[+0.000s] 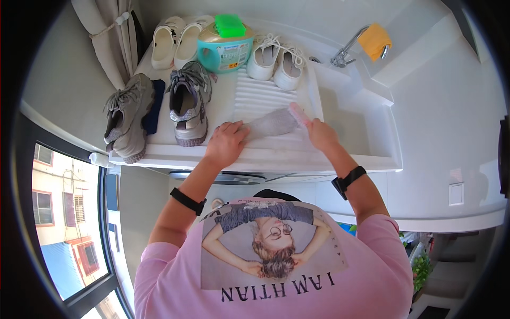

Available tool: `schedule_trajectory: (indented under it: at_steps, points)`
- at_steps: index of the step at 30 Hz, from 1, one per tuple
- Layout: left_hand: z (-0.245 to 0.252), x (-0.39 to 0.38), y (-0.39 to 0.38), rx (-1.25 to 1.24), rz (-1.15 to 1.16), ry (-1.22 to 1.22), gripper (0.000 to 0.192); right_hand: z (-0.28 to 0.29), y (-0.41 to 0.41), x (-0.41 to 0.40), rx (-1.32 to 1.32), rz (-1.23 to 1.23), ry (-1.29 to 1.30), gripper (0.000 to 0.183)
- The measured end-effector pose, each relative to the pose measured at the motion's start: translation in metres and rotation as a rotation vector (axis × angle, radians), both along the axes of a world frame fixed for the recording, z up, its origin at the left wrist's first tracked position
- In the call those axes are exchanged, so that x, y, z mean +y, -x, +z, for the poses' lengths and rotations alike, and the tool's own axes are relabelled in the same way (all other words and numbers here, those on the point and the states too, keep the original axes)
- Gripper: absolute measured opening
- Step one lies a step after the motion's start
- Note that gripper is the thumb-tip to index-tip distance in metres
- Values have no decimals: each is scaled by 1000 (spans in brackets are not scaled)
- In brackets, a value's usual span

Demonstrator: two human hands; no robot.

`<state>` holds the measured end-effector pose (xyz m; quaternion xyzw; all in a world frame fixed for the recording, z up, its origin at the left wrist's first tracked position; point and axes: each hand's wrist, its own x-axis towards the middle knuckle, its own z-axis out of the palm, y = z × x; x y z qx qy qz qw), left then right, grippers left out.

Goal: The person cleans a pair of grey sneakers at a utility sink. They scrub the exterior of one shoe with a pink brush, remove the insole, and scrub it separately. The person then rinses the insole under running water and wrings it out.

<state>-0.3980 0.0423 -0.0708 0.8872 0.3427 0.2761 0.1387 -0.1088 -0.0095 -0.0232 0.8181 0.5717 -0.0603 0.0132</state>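
A flat grey fabric piece [271,124], shaped like an insole or a sock, lies across the front of the white washboard counter [223,99]. My left hand [227,143] grips its left end, with the fingers bent over it and partly hiding it. In my right hand [322,134] is a pink scrubbing brush [299,113]. Its bristles rest against the wider right end of the grey piece. The moulded ribs of the washboard [263,95] run just behind the piece.
Grey sneakers [187,107] stand at left beside a dark blue cloth [153,111]. Behind are cream clogs [164,46], a turquoise detergent jug [225,54] topped by a green sponge [230,26], and white lace-up shoes [289,69]. The sink basin [346,119] is right, below a faucet [340,60] draped with a yellow cloth [374,41].
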Motion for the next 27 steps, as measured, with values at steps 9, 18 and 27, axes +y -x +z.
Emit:
schedule_trajectory:
  at_steps: [9,18,27]
  points:
    - [33,16,19,334,-68,-141,47,51,-27,-14,499,40,-209,45]
    - [10,-16,-66,322,-140,-80,49,-4,-9,3,95,184,-26,37]
    - [17,-23,-82,512,-81,48,60,-1,18,-37,108,248,9,38]
